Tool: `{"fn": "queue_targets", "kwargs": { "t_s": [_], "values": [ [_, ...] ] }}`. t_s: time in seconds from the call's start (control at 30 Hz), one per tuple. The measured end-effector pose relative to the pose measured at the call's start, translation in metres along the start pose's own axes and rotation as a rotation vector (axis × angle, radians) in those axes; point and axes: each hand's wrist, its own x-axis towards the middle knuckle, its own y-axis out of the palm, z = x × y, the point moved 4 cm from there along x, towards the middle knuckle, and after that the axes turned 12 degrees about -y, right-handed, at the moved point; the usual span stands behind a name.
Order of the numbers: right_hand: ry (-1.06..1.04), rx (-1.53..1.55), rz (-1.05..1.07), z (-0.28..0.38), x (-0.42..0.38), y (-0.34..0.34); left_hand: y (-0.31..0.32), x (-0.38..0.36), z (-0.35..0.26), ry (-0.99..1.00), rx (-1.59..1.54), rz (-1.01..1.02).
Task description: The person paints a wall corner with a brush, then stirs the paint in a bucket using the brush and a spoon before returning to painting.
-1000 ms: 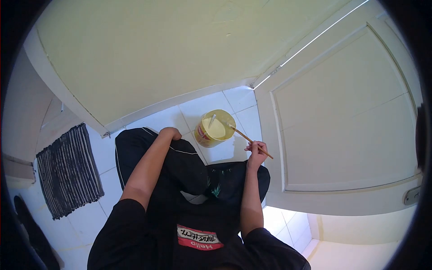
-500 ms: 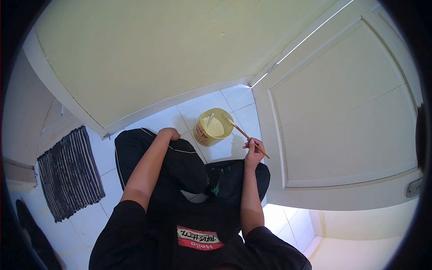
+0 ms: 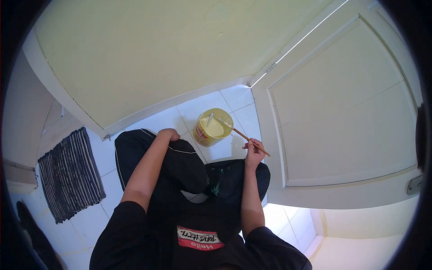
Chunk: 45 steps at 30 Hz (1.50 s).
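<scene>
My right hand (image 3: 254, 154) is closed round the wooden handle of a paintbrush (image 3: 243, 136). The brush slants to the upper left, and its bristle end reaches over the rim into a yellow paint bucket (image 3: 204, 137). Pale yellow paint (image 3: 212, 129) fills part of this bucket, and a light-coloured stick (image 3: 210, 118) leans up out of it. On my bent knee, to the left of the bucket, rests my left hand (image 3: 169, 134). Its fingers are bent over the far side of the knee, mostly hidden.
A pale yellow wall (image 3: 157, 58) with a white baseboard rises behind the bucket. To the right stands a white panelled door (image 3: 337, 121) with a metal handle plate (image 3: 414, 185). A dark striped rug (image 3: 72, 175) lies on the white floor tiles (image 3: 198, 106) at left.
The brush's bristle end has shifted left, further inside the bucket, and its handle lies a little flatter. My left hand stays on the knee.
</scene>
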Motion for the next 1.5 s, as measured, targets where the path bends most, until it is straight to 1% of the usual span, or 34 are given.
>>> {"fn": "queue_targets", "kwargs": {
  "t_s": [0.17,0.27,0.33,0.37,0.47,0.57,0.73,0.77,0.83,0.93,1.03,1.13,1.17,1.27,1.3,1.5],
  "values": [
    [-0.018,0.016,0.046,-0.004,-0.002,-0.001,0.005,0.013,0.001,0.015,0.034,0.013],
    [-0.031,0.009,0.059,-0.004,-0.003,-0.002,0.000,0.002,-0.001,-0.005,-0.037,0.015],
    [-0.053,0.008,0.062,0.000,-0.005,-0.001,-0.006,-0.011,-0.002,0.003,-0.028,-0.017],
    [-0.060,-0.012,0.072,0.002,-0.006,-0.001,-0.009,-0.017,-0.004,0.007,-0.023,-0.034],
    [-0.089,-0.083,0.102,0.012,-0.008,0.003,-0.009,-0.017,-0.005,-0.014,-0.017,0.027],
    [-0.140,-0.141,0.123,0.015,-0.008,0.004,-0.021,-0.043,-0.009,-0.017,-0.042,0.017],
    [-0.204,-0.207,0.120,0.019,-0.008,0.005,-0.006,-0.012,-0.003,-0.009,-0.042,-0.012],
    [-0.243,-0.242,0.128,0.021,-0.007,0.005,-0.005,-0.009,-0.002,-0.009,-0.043,-0.019],
    [-0.318,-0.312,0.142,0.027,-0.006,0.007,-0.007,-0.013,-0.002,-0.008,-0.041,-0.005],
    [-0.307,-0.350,0.152,0.027,-0.007,0.006,-0.009,-0.019,-0.003,-0.023,-0.051,0.022],
    [-0.097,-0.173,0.100,0.015,-0.010,0.004,-0.010,-0.022,-0.004,-0.047,-0.077,0.040],
    [0.083,0.052,-0.034,0.007,-0.012,-0.005,-0.008,-0.019,-0.004,-0.043,-0.062,0.013],
    [0.063,0.050,-0.034,0.008,-0.012,-0.008,-0.007,-0.017,-0.004,-0.038,-0.049,-0.001],
    [0.171,0.170,-0.067,0.002,-0.014,-0.017,-0.016,-0.042,-0.006,-0.100,-0.054,-0.044],
    [0.191,0.221,-0.068,0.003,-0.013,-0.018,-0.015,-0.040,-0.004,-0.109,-0.056,-0.043],
    [0.211,0.294,-0.135,-0.001,-0.012,-0.020,-0.012,-0.027,-0.002,-0.132,-0.053,-0.077]
  ]
}}
